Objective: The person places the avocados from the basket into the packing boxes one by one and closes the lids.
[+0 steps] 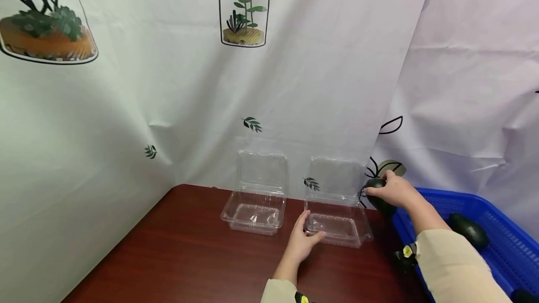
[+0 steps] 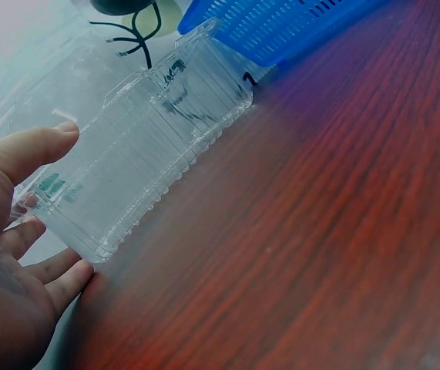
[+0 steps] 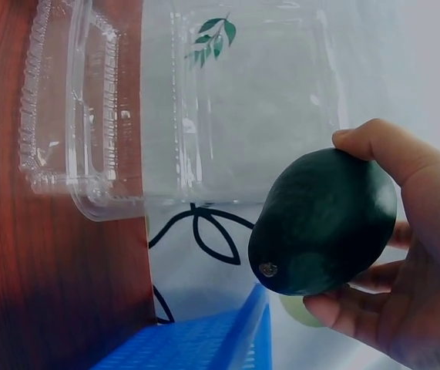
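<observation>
My right hand [image 1: 397, 192] holds a dark green avocado [image 3: 324, 223] between thumb and fingers, its small stem scar showing in the right wrist view. The avocado is in the air, right of the raised lid of a clear hinged plastic container [image 1: 337, 226]. At that container's front left corner is my left hand [image 1: 300, 242], thumb at the front rim and fingers along the left side, holding it. Nothing is visible inside this container. To its left stands a second clear plastic container [image 1: 254, 214], its lid also raised.
A blue plastic basket [image 1: 511, 230] at the right contains another avocado [image 1: 467, 230] and a dark thing at the lower edge. The red-brown wooden table [image 1: 181, 251] ends at a white printed curtain [image 1: 189, 83] behind the containers.
</observation>
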### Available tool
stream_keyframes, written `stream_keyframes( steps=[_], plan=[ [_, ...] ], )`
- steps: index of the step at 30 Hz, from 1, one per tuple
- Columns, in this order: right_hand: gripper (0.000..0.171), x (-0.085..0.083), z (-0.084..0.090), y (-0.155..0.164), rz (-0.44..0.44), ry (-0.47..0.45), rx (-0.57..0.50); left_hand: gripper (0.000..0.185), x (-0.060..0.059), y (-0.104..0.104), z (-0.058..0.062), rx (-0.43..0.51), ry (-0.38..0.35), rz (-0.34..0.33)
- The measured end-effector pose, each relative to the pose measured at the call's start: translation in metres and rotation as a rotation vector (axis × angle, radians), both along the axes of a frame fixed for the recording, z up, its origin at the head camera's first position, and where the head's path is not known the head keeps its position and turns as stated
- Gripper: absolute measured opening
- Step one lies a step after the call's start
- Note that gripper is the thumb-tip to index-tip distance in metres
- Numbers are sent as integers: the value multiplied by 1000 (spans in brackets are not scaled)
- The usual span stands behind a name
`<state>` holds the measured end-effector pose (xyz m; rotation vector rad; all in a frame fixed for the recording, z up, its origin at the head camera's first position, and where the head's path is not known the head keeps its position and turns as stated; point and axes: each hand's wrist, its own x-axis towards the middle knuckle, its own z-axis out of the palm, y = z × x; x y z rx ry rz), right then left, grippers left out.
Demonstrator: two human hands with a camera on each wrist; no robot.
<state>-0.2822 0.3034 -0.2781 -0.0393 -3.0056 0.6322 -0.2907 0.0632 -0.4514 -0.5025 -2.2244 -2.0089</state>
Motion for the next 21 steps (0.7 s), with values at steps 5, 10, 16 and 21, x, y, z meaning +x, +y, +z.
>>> stream_keyframes(
  steps=[5, 10, 16, 21],
  plan=[
    [78, -1, -3, -3, 3, 10, -13, 73, 0, -2, 2, -6, 2, 1],
    [84, -1, -6, -6, -15, -1, -20, 72, 1, -2, 0, 13, 1, -15],
    [86, 0, -4, -7, -36, -20, -14, 71, 4, 1, 3, 37, 34, -7],
    [88, -2, -8, -11, -41, -23, -17, 71, 5, -2, 4, 35, 31, -4]
  ],
)
